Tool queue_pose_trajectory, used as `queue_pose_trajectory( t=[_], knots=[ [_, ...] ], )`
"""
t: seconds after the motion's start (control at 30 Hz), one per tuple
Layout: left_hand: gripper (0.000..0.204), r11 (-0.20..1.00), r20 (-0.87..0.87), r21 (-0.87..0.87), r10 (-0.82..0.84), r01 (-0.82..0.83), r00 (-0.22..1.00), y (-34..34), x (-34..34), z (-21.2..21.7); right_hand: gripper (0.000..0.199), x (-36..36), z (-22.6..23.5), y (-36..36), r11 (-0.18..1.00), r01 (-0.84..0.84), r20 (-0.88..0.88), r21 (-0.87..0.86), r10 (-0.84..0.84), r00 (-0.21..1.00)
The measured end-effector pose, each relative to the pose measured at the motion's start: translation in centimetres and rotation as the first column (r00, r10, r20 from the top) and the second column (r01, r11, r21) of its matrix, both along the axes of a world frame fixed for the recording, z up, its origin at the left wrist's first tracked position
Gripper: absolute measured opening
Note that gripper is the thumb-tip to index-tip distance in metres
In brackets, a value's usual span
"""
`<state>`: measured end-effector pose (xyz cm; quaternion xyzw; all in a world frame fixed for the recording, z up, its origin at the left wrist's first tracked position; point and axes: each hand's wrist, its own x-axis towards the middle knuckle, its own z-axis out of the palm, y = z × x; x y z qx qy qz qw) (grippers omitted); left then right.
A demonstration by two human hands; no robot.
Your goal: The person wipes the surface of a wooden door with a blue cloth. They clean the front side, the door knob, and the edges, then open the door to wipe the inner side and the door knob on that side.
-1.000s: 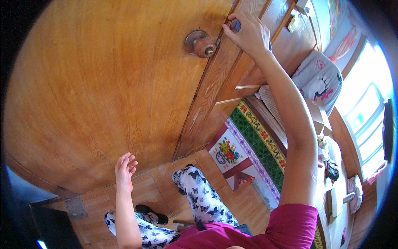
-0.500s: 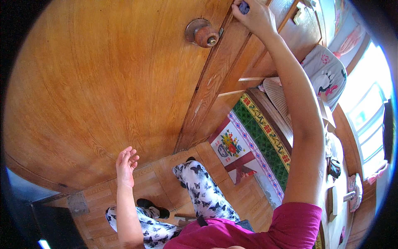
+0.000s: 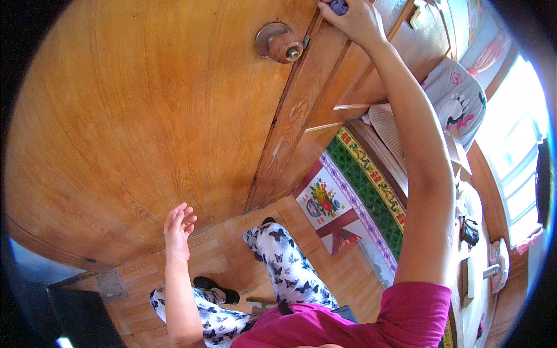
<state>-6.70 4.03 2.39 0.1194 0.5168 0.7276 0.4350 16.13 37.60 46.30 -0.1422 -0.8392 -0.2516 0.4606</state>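
Observation:
At the top of the view my right hand [image 3: 357, 22] is closed around a bunched grey-purple cloth [image 3: 339, 7], pressed against the wooden door frame [image 3: 301, 98] above and to the right of the knob. A round wooden door knob [image 3: 284, 46] with a metal centre sticks out of the large brown wooden door [image 3: 156, 116]. Lower down, my left hand [image 3: 178, 232] hangs in front of the door, holding nothing, its fingers apart and slightly bent. Part of the cloth is hidden by my right fingers.
Right of the frame, a ledge with green and patterned tiles [image 3: 362, 177] rises from the tiled floor [image 3: 232, 243]. A patterned grey cover [image 3: 455, 104] and a bright window [image 3: 510, 168] lie beyond my right arm. A dark box-like thing [image 3: 84, 316] stands lower left.
My right hand and the cloth sit slightly farther left and higher in the picture, and the knob has shifted the same way. My left hand is almost unchanged.

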Motion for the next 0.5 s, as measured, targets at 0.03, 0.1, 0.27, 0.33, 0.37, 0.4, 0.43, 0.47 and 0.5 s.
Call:
queue_pose_trajectory(
  t=[0.03, 0.1, 0.27, 0.33, 0.37, 0.4, 0.43, 0.47, 0.5],
  knots=[
    [0.035, 1.0, -0.001, -0.003, -0.001, 0.001, 1.0, 0.0, 0.0, 0.0, 0.026, 0.1, 0.1, -0.4, 1.0, -0.001, 0.026, 0.009, 0.001, 1.0],
    [0.034, 1.0, -0.004, 0.0, -0.006, 0.006, 1.0, 0.1, 0.0, -0.1, 0.026, 0.4, 0.2, -1.2, 1.0, -0.006, 0.076, 0.025, 0.004, 0.997],
    [0.034, 1.0, -0.005, 0.008, -0.011, 0.011, 1.0, 0.2, -0.1, -0.5, 0.028, 0.4, 0.3, -0.5, 0.998, -0.026, 0.08, 0.063, 0.021, 0.997],
    [0.034, 1.0, -0.003, 0.009, -0.006, 0.006, 1.0, 0.1, -0.3, -0.5, 0.028, 0.2, 0.4, -0.7, 0.996, -0.051, 0.079, 0.068, 0.046, 0.996],
    [0.034, 1.0, -0.002, 0.009, -0.004, 0.004, 1.0, 0.0, -0.4, -0.5, 0.028, 0.2, 0.4, -0.8, 0.997, -0.051, 0.072, 0.059, 0.047, 0.996],
    [0.034, 1.0, -0.004, 0.008, -0.007, 0.007, 1.0, 0.1, -0.4, -0.6, 0.029, 0.4, 0.3, -0.8, 0.998, -0.046, 0.068, 0.05, 0.043, 0.997],
    [0.034, 1.0, -0.005, 0.006, -0.011, 0.011, 1.0, 0.1, -0.3, -0.6, 0.029, 0.4, 0.4, -0.5, 0.998, -0.039, 0.058, 0.04, 0.037, 0.998],
    [0.034, 1.0, -0.005, 0.005, -0.015, 0.015, 1.0, 0.2, -0.3, -0.6, 0.029, 0.4, 0.5, 0.0, 0.999, -0.032, 0.048, 0.029, 0.03, 0.998],
    [0.034, 1.0, -0.006, 0.002, -0.011, 0.011, 1.0, 0.2, -0.3, -0.5, 0.03, 0.3, 0.4, 0.0, 1.0, -0.027, 0.037, 0.016, 0.026, 0.999]
  ],
)
